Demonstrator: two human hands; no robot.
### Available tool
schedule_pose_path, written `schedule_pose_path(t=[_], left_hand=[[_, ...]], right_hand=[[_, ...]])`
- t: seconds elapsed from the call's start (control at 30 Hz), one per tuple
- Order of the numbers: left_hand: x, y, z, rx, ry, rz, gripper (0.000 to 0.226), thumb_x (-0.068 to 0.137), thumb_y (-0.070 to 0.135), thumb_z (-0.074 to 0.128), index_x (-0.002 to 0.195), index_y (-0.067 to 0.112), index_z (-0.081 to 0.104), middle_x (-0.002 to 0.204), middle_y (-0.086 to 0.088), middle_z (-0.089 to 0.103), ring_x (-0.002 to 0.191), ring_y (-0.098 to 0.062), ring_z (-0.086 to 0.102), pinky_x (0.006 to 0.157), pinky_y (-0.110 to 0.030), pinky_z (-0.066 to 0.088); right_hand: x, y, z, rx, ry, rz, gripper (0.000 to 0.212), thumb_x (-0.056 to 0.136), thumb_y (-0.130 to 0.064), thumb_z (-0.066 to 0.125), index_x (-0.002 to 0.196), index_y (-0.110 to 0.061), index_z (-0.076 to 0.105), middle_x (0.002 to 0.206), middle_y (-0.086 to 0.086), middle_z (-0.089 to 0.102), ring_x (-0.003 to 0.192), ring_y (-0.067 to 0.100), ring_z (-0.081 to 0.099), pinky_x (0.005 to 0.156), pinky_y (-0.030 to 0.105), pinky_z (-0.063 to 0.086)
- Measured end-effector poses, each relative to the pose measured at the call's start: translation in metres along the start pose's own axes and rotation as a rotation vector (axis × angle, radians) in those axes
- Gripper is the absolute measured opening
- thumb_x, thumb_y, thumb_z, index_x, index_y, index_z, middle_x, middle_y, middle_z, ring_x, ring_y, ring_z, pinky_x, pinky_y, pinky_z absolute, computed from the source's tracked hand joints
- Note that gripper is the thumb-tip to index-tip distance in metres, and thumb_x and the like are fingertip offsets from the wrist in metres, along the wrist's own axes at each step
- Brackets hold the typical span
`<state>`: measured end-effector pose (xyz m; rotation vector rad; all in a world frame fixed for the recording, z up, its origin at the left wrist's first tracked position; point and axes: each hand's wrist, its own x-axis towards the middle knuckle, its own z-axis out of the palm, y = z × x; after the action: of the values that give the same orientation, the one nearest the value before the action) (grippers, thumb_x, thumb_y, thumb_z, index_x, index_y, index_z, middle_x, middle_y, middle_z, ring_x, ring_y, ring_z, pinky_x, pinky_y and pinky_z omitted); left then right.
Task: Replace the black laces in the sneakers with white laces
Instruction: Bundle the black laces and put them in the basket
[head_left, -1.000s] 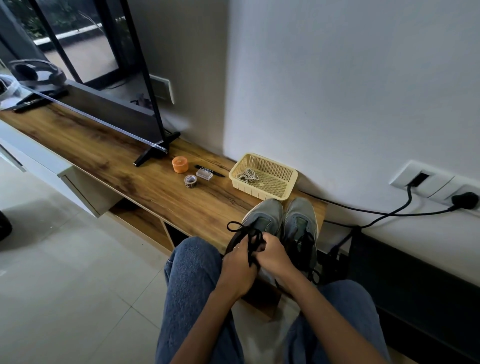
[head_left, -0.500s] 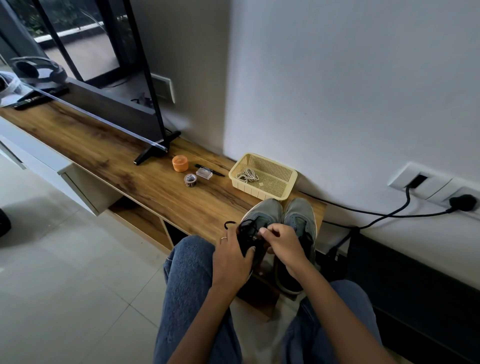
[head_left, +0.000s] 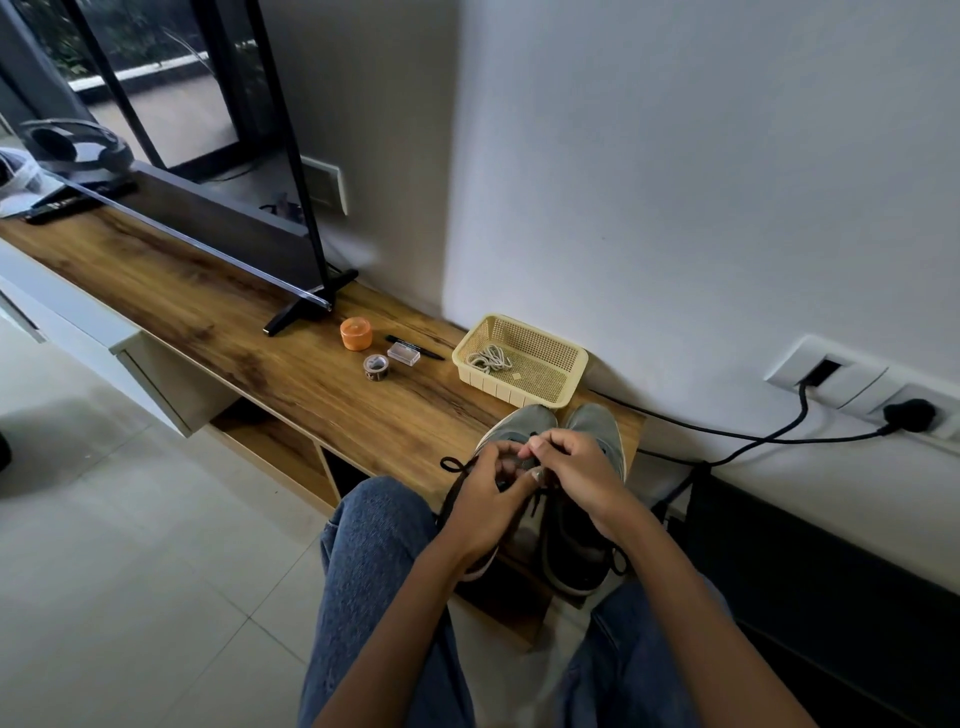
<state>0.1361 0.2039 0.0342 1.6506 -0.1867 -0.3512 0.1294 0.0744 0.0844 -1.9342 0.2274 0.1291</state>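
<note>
Far to the left of the fingers, a television stands on the long wooden shelf, with a remote at its far end. Nearer, still left of the hands, sit an orange tub, a roll of tape, a small clear box and a black pen.

Just beyond the fingertips is a cream mesh basket; white laces lie coiled in its left part.

The sneakers stand side by side at the shelf's right end, under the hands, long axes running away from the person, grey toes pointing at the basket and wall, heels toward the knees.

The left hand is curled over the left shoe, its fingers bent round the black lace; a loop of lace sticks out left of its knuckles. The right hand meets it over the same shoe, thumb and forefinger pinched together on the lace near the toe-side eyelets.

Right of the hands, a black cable runs along the wall to a socket.
</note>
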Motion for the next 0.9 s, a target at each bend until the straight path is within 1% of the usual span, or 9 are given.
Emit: schedule_pose_path(t=[0.1, 0.2, 0.27, 0.37, 0.47, 0.57, 0.7, 0.77, 0.9], left_hand=[[0.003, -0.001, 0.0, 0.106, 0.043, 0.072, 0.04, 0.091, 0.025, 0.063, 0.129, 0.024, 0.049, 0.115, 0.008, 0.058, 0.107, -0.002, 0.053, 0.093, -0.027, 0.044], [0.007, 0.003, 0.0, 0.265, 0.078, 0.18, 0.053, 0.093, 0.018, 0.058, 0.142, 0.024, 0.039, 0.138, 0.013, 0.043, 0.125, -0.002, 0.037, 0.102, -0.021, 0.031], [0.013, 0.003, -0.001, 0.299, 0.039, 0.245, 0.037, 0.095, 0.011, 0.052, 0.131, 0.02, 0.053, 0.129, 0.007, 0.055, 0.119, -0.005, 0.047, 0.099, -0.025, 0.039], [0.014, 0.01, 0.001, 0.213, 0.008, 0.198, 0.018, 0.1, 0.013, 0.045, 0.1, 0.014, 0.064, 0.094, -0.002, 0.065, 0.089, -0.014, 0.059, 0.08, -0.033, 0.046], [0.009, 0.019, 0.001, 0.055, 0.066, 0.107, 0.026, 0.103, 0.016, 0.041, 0.084, 0.02, 0.059, 0.073, 0.005, 0.056, 0.063, -0.002, 0.05, 0.062, -0.019, 0.039], [0.007, 0.026, -0.003, 0.034, 0.002, 0.035, 0.03, 0.103, 0.022, 0.04, 0.082, 0.017, 0.06, 0.059, 0.005, 0.044, 0.049, -0.003, 0.04, 0.051, -0.019, 0.031], [-0.001, 0.036, -0.005, -0.116, -0.332, -0.21, 0.036, 0.103, 0.034, 0.038, 0.077, 0.017, 0.057, 0.057, 0.008, 0.033, 0.048, -0.005, 0.027, 0.047, -0.019, 0.019], [-0.005, 0.042, -0.005, -0.253, -0.416, -0.294, 0.036, 0.103, 0.036, 0.038, 0.076, 0.018, 0.052, 0.054, 0.01, 0.03, 0.045, -0.004, 0.023, 0.046, -0.018, 0.016], [-0.004, 0.055, -0.006, -0.642, -0.421, -0.294, 0.026, 0.099, 0.03, 0.042, 0.083, 0.015, 0.056, 0.052, 0.008, 0.031, 0.041, -0.003, 0.026, 0.041, -0.014, 0.027]], right_hand=[[0.0, -0.002, -0.006, 0.03, -0.007, 0.024, 0.03, 0.101, -0.018, 0.043, 0.084, -0.012, 0.067, 0.061, -0.003, 0.047, 0.053, 0.009, 0.043, 0.054, 0.018, 0.036], [-0.003, -0.004, -0.012, 0.131, -0.109, 0.069, 0.029, 0.102, -0.017, 0.041, 0.088, -0.009, 0.065, 0.055, -0.003, 0.033, 0.044, 0.007, 0.029, 0.044, 0.016, 0.025], [-0.006, -0.006, -0.016, 0.144, -0.165, 0.083, 0.028, 0.102, -0.021, 0.042, 0.091, -0.009, 0.065, 0.053, -0.005, 0.031, 0.043, 0.007, 0.025, 0.043, 0.018, 0.02], [-0.007, -0.009, -0.021, 0.118, -0.153, 0.08, 0.028, 0.1, -0.026, 0.047, 0.092, -0.009, 0.067, 0.049, -0.008, 0.03, 0.041, 0.006, 0.022, 0.04, 0.019, 0.017], [-0.006, -0.009, -0.028, 0.101, -0.078, 0.061, 0.029, 0.099, -0.028, 0.049, 0.092, -0.008, 0.068, 0.047, -0.009, 0.029, 0.04, 0.006, 0.021, 0.039, 0.019, 0.017], [-0.004, -0.003, -0.032, 0.05, 0.041, 0.029, 0.029, 0.099, -0.028, 0.05, 0.087, -0.009, 0.068, 0.045, -0.01, 0.031, 0.042, 0.007, 0.025, 0.043, 0.022, 0.022], [0.007, 0.008, -0.03, 0.04, 0.267, -0.001, 0.028, 0.099, -0.028, 0.049, 0.08, -0.014, 0.066, 0.05, -0.007, 0.038, 0.046, 0.011, 0.031, 0.049, 0.027, 0.026], [0.011, 0.015, -0.03, 0.045, 0.349, 0.012, 0.029, 0.099, -0.027, 0.048, 0.077, -0.016, 0.064, 0.054, -0.003, 0.038, 0.049, 0.011, 0.033, 0.052, 0.027, 0.026], [0.003, 0.024, -0.023, -0.127, 0.239, -0.057, 0.03, 0.099, -0.02, 0.047, 0.076, -0.012, 0.065, 0.065, 0.003, 0.054, 0.058, 0.013, 0.049, 0.059, 0.029, 0.033]])
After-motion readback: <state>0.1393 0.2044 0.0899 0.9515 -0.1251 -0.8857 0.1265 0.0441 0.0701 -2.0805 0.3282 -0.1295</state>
